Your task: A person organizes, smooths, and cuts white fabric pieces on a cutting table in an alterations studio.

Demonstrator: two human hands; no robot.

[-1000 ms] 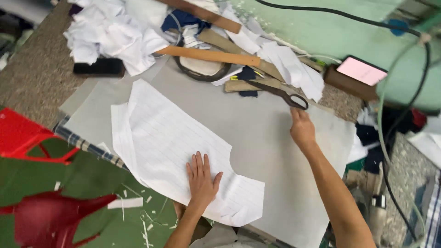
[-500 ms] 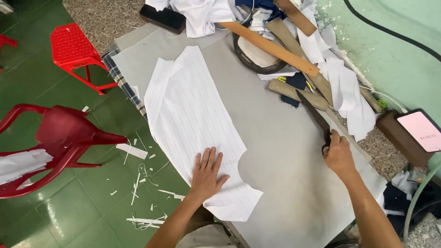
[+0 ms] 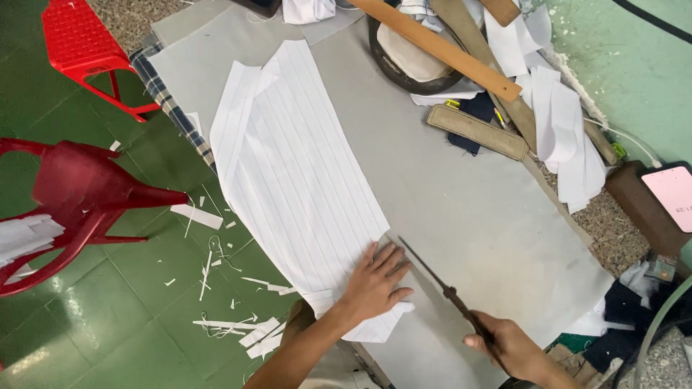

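Fabric piece [image 3: 295, 180] lies on the table [image 3: 461, 216], running far-left to near. Left hand [image 3: 375, 284] rests on its near end. Scissors [image 3: 443, 288] lie just right, held by right hand [image 3: 508, 349]. Chairs [image 3: 79, 187] stand left.

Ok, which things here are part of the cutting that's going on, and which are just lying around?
In use:
left hand, flat on the white striped fabric
right hand, holding the scissors
grey table

Lying about:
wooden ruler
padded strip
phone
red chairs
fabric scraps on the floor
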